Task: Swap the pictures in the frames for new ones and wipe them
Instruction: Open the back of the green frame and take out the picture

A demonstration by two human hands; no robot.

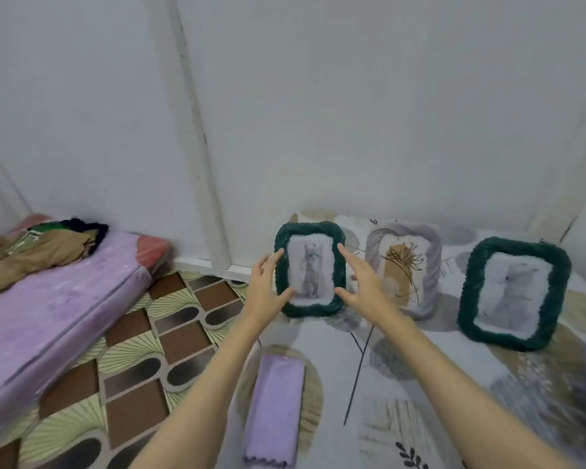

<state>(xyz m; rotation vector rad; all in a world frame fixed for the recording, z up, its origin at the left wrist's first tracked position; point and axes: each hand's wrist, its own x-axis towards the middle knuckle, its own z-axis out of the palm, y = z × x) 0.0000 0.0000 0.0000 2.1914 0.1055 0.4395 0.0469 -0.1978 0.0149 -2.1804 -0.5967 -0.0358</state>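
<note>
Fingers of both hands, left (pixel 266 288) and right (pixel 364 286), spread wide, flank the green frame (pixel 310 269) at the bed's (pixel 420 384) back-left corner; cloth (pixel 275 409) near the left edge.

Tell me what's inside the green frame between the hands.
The left green frame holds a grey cat picture with a pale border. Its back and anything behind the picture are hidden.
</note>
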